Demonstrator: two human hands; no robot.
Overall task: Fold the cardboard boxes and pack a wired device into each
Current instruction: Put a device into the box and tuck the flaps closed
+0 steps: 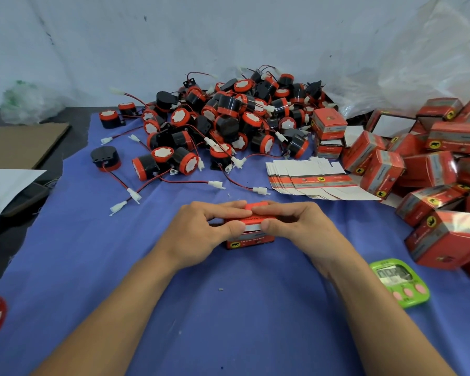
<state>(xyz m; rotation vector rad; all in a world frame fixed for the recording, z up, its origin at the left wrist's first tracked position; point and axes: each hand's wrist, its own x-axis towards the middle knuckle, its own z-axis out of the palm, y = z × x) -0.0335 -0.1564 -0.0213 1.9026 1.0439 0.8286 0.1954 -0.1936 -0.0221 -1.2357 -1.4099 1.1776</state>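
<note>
A small red cardboard box [251, 238] stands on the blue cloth at the centre. My left hand [201, 232] grips its left side, and my right hand [299, 226] grips its right side. Both thumbs press on the near top edge, and the fingertips meet over the lid. A heap of black and red wired devices [223, 123] with white plugs lies behind the box. A fanned stack of flat box blanks [315, 180] rests to the right of centre. What is inside the held box is hidden.
Several folded red boxes [432, 169] are piled at the right edge. A green timer [402, 280] lies by my right forearm. Clear plastic bags [391, 77] sit at the back right. Brown cardboard [19, 145] and a white sheet [3, 191] lie at the left.
</note>
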